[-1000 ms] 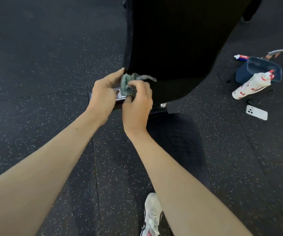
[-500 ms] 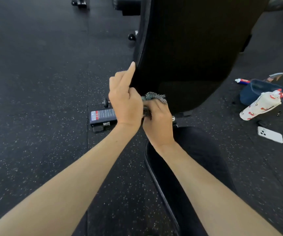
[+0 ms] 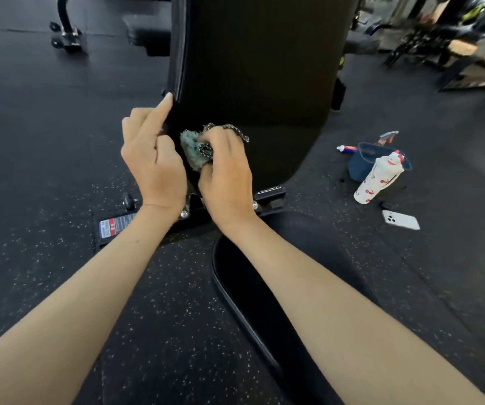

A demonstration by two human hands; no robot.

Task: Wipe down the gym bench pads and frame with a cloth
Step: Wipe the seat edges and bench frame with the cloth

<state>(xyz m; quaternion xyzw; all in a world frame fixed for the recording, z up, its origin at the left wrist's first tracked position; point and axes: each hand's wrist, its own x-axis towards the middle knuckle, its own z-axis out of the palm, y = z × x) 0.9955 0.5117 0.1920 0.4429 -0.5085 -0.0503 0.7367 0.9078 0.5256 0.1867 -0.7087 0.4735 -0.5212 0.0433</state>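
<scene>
Two bare hands: left hand (image 3: 153, 165), right hand (image 3: 226, 173). One cloth (image 3: 193, 150). Two black bench pads: back pad (image 3: 259, 68), seat pad (image 3: 264, 302). One blue tub (image 3: 361, 165), one spray bottle (image 3: 378, 178), one white phone (image 3: 400, 219), one small tube (image 3: 346, 148), one warning label (image 3: 112, 228).

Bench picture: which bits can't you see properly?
All in the head view:
- back pad: top cut off by the upper edge.
- cloth: mostly hidden under the right hand gripping it.
- left hand: thumb hidden, so unclear whether it grips the pad edge.
- frame label: print too small to read.
- seat pad: partly covered by the right forearm, cut by the bottom edge.
- gym gear at top right: blurred.
</scene>
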